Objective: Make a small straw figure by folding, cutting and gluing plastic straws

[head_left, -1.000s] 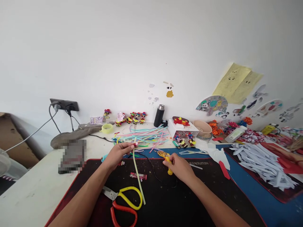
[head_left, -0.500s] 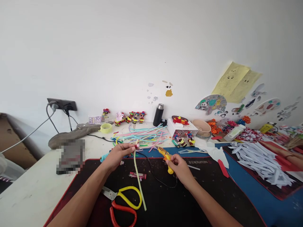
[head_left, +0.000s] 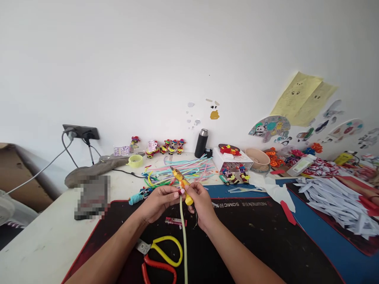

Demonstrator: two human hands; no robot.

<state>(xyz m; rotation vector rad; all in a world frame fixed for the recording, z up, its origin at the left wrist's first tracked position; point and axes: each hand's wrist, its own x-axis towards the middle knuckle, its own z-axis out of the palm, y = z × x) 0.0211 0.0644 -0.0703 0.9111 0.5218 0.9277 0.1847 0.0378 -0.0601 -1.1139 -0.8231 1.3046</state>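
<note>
My left hand (head_left: 161, 203) pinches a small red-and-pink piece (head_left: 181, 192) at the top of a long pale green strip (head_left: 184, 240), which hangs down over the black mat (head_left: 237, 244). Right beside it, my right hand (head_left: 201, 201) is closed round a yellow glue gun (head_left: 181, 182), its dark tip pointing up and left. The two hands almost touch, and fingers partly hide the small piece. Below them lie a pink lighter-like object (head_left: 174, 221) and scissors with yellow and red handles (head_left: 167, 252).
Colourful strips (head_left: 183, 169) lie behind the hands. Further back stand a black bottle (head_left: 201, 144), small figures (head_left: 172, 146) and a white box (head_left: 232, 159). White paper strips (head_left: 334, 201) and another person's arm (head_left: 358, 187) are at the right.
My right hand has brought the glue gun left and up beside my left hand. The small piece and strip have shifted slightly right and down, and the view has turned a little.
</note>
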